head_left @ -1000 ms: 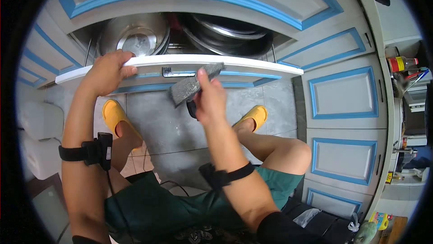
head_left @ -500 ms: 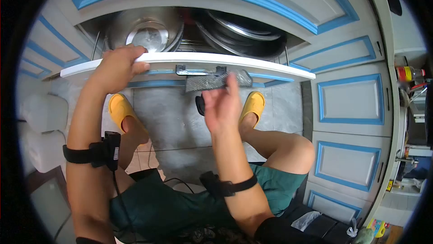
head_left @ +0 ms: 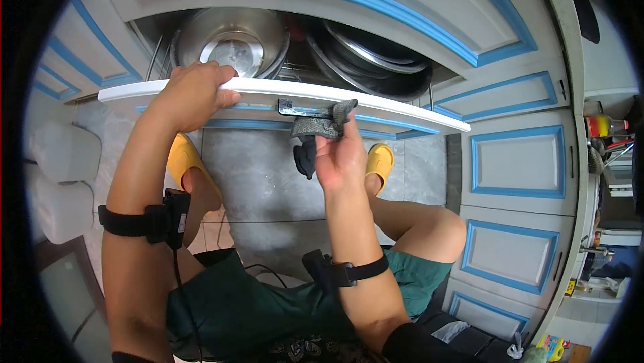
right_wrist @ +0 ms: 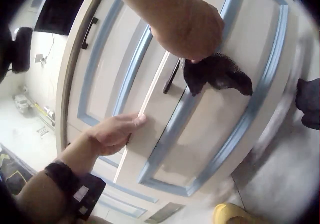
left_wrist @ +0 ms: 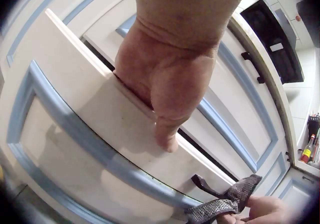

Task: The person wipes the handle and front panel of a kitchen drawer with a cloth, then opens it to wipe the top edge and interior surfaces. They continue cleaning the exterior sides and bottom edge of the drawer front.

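Observation:
My left hand [head_left: 194, 98] grips the top edge of a pulled-out drawer's white front [head_left: 396, 112]. Its fingers reach over the edge while the thumb presses the outer face. Between the fingers and thumb of my right hand [head_left: 342, 158] is a grey mesh cloth [head_left: 315, 127], bunched against the dark drawer handle [head_left: 287, 107]. The cloth covers the handle's right part. In the left wrist view, the cloth [left_wrist: 214, 210] overlaps one end of the handle [left_wrist: 204, 185]. It looks dark in the right wrist view, where the cloth [right_wrist: 215, 74] hangs below my right hand [right_wrist: 192, 34].
Inside the drawer stand a steel basin [head_left: 201, 34] on the left and stacked dark pans [head_left: 365, 81] on the right. White cabinets with blue trim surround it. A yellow slipper [head_left: 380, 162] shows on the grey tiled floor [head_left: 248, 168] below.
The cloth has gone from hanging low and left of my right hand to lying along the handle, and now bunches around its right part. My left hand keeps hold of the drawer edge.

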The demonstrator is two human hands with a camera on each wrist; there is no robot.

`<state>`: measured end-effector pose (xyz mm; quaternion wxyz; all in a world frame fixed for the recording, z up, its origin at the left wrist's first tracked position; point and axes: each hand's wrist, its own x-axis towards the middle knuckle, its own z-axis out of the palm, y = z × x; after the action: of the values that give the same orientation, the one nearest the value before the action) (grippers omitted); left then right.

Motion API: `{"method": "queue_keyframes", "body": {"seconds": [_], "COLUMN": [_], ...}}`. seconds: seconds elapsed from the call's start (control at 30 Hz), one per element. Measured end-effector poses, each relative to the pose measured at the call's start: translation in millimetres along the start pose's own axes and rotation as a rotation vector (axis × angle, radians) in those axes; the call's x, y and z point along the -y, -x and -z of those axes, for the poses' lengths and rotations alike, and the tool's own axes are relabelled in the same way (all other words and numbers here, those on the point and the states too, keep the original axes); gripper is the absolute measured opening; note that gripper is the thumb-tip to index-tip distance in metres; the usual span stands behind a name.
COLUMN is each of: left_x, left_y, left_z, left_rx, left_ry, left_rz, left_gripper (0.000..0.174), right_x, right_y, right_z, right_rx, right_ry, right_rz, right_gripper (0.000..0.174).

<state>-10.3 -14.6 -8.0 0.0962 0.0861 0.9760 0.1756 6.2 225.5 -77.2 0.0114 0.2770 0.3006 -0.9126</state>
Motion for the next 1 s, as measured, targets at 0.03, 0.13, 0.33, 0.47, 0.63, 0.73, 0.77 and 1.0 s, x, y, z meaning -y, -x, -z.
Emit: {"method": "queue_keyframes", "body": {"seconds": [0.03,0.13,0.33,0.47,0.63,0.73,0.77,1.0], "left_x": [0.7,3.9,2.0,0.7,1.1,0.0,-1.4,2.6], "left_y": [-0.8,-1.3,-0.8,-0.4,-0.2,-0.1,-1.4,-0.1], "left_z": [0.1,-4.4,-5.6,-8.6,-13.8,-17.9,-16.6,-16.2], "left_rx": [0.005,-0.024,-0.043,-0.075,-0.120,-0.155,-0.145,-0.178], "left_ry": [-0.003,0.025,0.025,0.013,-0.008,-0.001,-0.012,0.014], "left_rz": [0.004,-0.020,-0.010,0.004,0.006,0.015,0.016,-0.031], "left_gripper": [0.029,0.031,0.030,0.030,0.029,0.028,0.029,0.030], "right_x": [-2.1,-2.4,-9.8,-31.3,-69.6,-66.7,-64.5,-52.7], "right_y": [4.6,7.7,6.5,12.5,22.3,20.4,19.3,7.9], "right_z": [-7.6,-8.1,-9.4,-17.4,-39.5,-39.1,-40.6,-37.7], "right_rx": [-0.057,-0.105,-0.114,-0.150,-0.084,-0.009,0.014,0.070], "right_ry": [0.058,0.367,0.369,0.367,0.368,0.391,0.414,0.526], "right_rz": [0.020,0.092,0.126,0.130,-0.021,-0.065,-0.067,-0.019], "right_gripper": [0.018,0.019,0.019,0.015,0.013,0.014,0.015,0.020]}}
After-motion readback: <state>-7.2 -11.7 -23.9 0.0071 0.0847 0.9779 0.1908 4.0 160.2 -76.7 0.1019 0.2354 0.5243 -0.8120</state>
